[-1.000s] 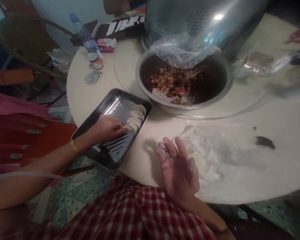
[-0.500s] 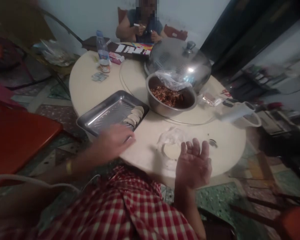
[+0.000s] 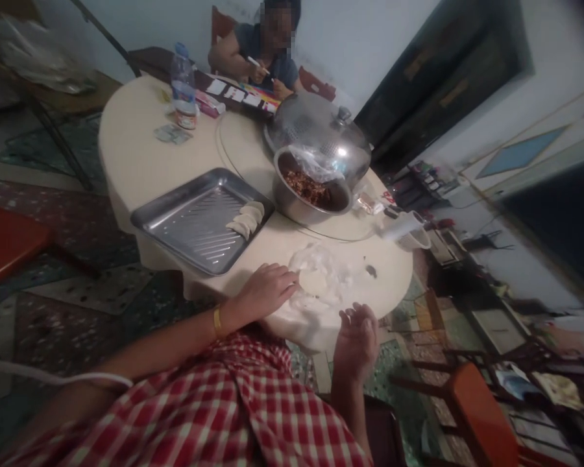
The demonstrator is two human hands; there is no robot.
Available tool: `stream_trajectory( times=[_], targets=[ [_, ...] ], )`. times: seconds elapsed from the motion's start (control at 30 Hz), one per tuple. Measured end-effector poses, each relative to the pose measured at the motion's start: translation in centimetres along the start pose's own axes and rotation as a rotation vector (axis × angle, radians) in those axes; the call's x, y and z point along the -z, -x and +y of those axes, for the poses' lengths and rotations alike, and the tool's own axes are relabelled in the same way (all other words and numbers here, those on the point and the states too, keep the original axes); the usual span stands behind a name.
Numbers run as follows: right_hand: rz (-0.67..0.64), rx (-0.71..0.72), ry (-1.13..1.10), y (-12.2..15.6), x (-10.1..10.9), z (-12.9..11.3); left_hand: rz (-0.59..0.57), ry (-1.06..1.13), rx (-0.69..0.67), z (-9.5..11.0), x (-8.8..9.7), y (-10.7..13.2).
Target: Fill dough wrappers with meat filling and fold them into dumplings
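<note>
A round white dumpling wrapper (image 3: 313, 283) lies on a floury patch (image 3: 333, 285) at the near side of the table. My left hand (image 3: 270, 288) is at its left edge, palm down with the fingers stretched out; the fingertips seem to touch the wrapper, and the thumb is hidden. Right of the wrapper, by the table's near edge, my right hand (image 3: 356, 340) is turned palm up, fingers loosely bent and apart, holding nothing. Several folded dumplings (image 3: 246, 220) sit along the right side of a metal tray (image 3: 185, 227). Behind the wrapper stands a metal bowl (image 3: 299, 209) of brown chopped filling (image 3: 306, 188).
A large domed steel lid (image 3: 316, 123) rises behind the bowl. Toward the far left are a water bottle (image 3: 182, 84) and a small jar (image 3: 185, 118). A white basket (image 3: 414, 239) stands at the right edge. Across the table, a person (image 3: 253, 58) holds a pen.
My left hand has come from over the tray to the wrapper's left edge. My right hand has drawn back toward the table edge, its fingers more bent. The view has shifted and turned.
</note>
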State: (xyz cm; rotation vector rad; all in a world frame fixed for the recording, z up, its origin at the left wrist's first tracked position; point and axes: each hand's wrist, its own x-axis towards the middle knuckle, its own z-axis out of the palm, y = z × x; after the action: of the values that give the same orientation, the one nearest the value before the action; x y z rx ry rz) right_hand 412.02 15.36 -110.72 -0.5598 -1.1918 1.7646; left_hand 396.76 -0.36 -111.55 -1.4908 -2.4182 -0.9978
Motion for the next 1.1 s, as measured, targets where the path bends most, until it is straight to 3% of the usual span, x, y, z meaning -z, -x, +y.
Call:
stream_trajectory(
  times=[0.2,0.3,0.5,0.63,0.8,0.97,1.1],
  targets=[
    [0.087,0.107,0.171,-0.9,-0.2,2.0,-0.050,-0.093,0.056,-0.5,-0.2,-1.3],
    [0.087,0.204,0.362,-1.7,0.3,2.4,-0.072,-0.119,0.066,-0.3,-0.4,-2.3],
    [-0.151,0.522,0.824,-3.8,1.2,2.6,-0.113,-0.125,0.053,-0.6,-1.3,-4.8],
    [-0.263,0.733,1.061,-5.4,1.3,3.7,-0.081,-0.177,-0.027,-0.8,-2.6,-6.2],
    [-0.345,0.779,1.164,-6.4,0.9,5.3,-0.149,-0.221,-0.046,-1.1,-4.2,-7.5],
    [-0.378,0.709,1.200,-7.0,0.6,5.7,-0.223,-0.206,-0.078,-1.6,-5.3,-8.8],
    [-0.379,0.682,1.205,-7.3,0.6,5.8,-0.207,-0.217,-0.101,-1.3,-5.3,-8.9]
  ],
)
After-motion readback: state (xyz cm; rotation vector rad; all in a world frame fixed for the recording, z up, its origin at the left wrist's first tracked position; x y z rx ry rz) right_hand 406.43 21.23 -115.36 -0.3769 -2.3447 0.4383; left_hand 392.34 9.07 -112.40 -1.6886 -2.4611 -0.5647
